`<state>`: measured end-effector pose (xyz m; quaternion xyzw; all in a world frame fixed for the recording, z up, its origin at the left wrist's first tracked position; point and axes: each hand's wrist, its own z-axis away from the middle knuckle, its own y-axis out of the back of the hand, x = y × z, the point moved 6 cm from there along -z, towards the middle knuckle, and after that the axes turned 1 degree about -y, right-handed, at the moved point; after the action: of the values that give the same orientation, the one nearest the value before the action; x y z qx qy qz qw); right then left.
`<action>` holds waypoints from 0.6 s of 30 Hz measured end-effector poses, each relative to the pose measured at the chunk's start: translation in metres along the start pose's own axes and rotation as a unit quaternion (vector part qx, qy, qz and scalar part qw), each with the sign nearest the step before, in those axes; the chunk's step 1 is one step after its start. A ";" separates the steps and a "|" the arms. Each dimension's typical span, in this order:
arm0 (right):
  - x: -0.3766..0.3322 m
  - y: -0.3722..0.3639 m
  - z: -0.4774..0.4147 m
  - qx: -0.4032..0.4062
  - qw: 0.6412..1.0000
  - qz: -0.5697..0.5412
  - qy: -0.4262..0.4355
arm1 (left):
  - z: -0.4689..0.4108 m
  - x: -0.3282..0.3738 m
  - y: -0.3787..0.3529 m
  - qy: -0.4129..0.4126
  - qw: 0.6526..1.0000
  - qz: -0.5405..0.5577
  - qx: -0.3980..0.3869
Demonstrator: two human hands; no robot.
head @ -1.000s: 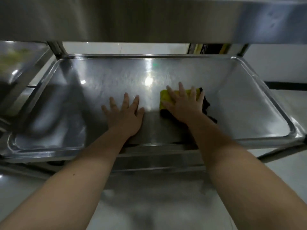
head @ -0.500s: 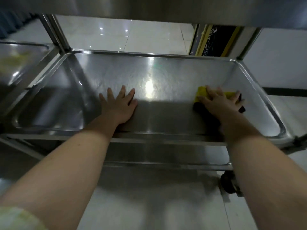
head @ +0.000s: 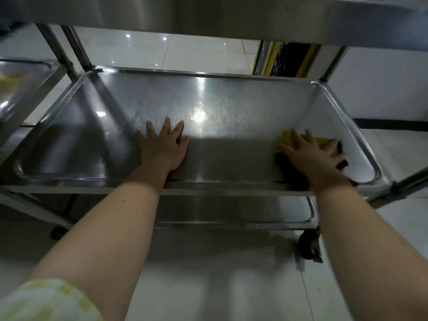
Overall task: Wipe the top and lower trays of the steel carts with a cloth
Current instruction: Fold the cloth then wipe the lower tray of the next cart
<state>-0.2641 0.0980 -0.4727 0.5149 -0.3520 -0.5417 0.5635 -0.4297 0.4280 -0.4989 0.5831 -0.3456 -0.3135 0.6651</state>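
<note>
A steel cart's middle tray [head: 231,76] fills the view beneath the underside of the top tray [head: 231,12]. My left hand [head: 163,147] lies flat with spread fingers on the tray floor near the front middle. My right hand [head: 311,155] presses flat on a yellow and dark cloth [head: 286,136] at the tray's front right corner. The hand covers most of the cloth. A lower tray [head: 311,215] shows beneath the front rim.
A second steel cart's tray [head: 30,86] stands at the left, with upright posts [head: 58,47] between the carts. A black caster wheel [head: 309,245] sits on the pale tiled floor at lower right. A dark doorway [head: 287,59] is behind the cart.
My right hand has slid the cloth from the tray's middle to its front right corner. My left hand has stayed flat in place. The view has tilted upward a little.
</note>
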 end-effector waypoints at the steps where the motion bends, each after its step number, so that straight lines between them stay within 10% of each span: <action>1: -0.030 -0.008 0.005 0.000 1.000 0.002 0.016 | -0.001 0.001 0.000 -0.002 1.000 -0.001 -0.002; 7: -0.138 -0.050 0.084 -0.014 0.958 0.076 0.275 | -0.003 -0.005 0.003 -0.013 1.000 0.001 -0.024; 13: 0.047 0.002 0.025 0.007 0.999 0.011 0.040 | 0.003 0.000 0.007 -0.003 0.999 -0.021 -0.046; 18: -0.003 -0.015 0.045 -0.024 0.996 0.033 0.074 | 0.010 0.076 0.023 -0.040 0.999 0.011 -0.004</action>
<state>-0.3109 0.0942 -0.4766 0.5283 -0.3133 -0.4907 0.6180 -0.3946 0.3632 -0.4681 0.5635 -0.3766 -0.3310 0.6566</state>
